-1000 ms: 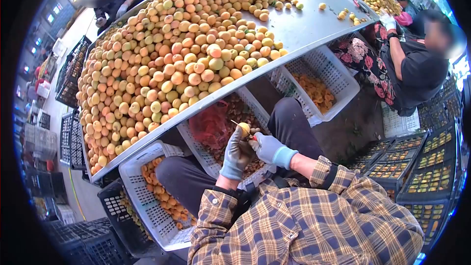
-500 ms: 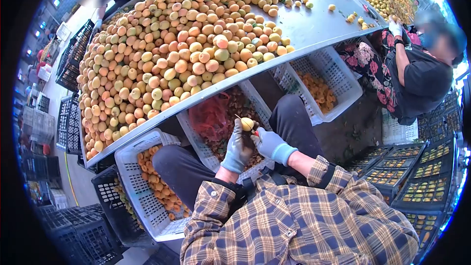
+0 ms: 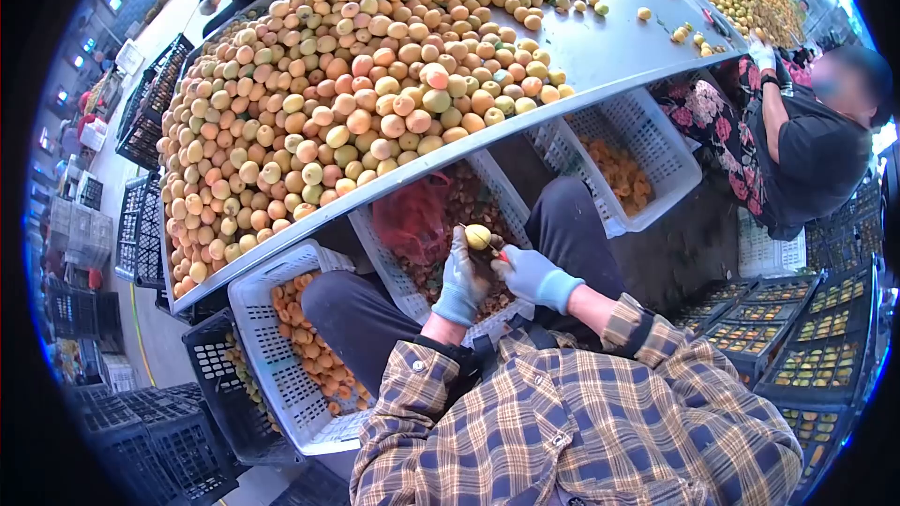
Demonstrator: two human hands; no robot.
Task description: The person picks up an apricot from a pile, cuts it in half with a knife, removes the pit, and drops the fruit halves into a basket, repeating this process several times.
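My left hand (image 3: pixel 459 283), in a grey-white glove, is closed around a yellow apricot (image 3: pixel 478 237) above the crate between my knees. A thin dark line runs across the apricot's skin. My gloved right hand (image 3: pixel 539 278) grips a small red-handled knife (image 3: pixel 503 256), its tip end close to the fruit's lower right side. The blade is too small to make out clearly. Below both hands stands a white crate (image 3: pixel 506 189) with brown scraps and a red mesh bag (image 3: pixel 412 215).
A metal table (image 3: pixel 600 52) heaped with apricots (image 3: pixel 309 122) lies ahead. White crates with orange apricot pieces stand at left (image 3: pixel 272 384) and right (image 3: pixel 670 183). A co-worker (image 3: pixel 806 131) sits at right, near stacked black trays (image 3: pixel 816 347). Black crates (image 3: pixel 159 440) stand lower left.
The view has shifted slightly. My right hand and the knife have drawn a little to the right of the apricot, whose dark line now shows. The person at upper left has moved an arm.
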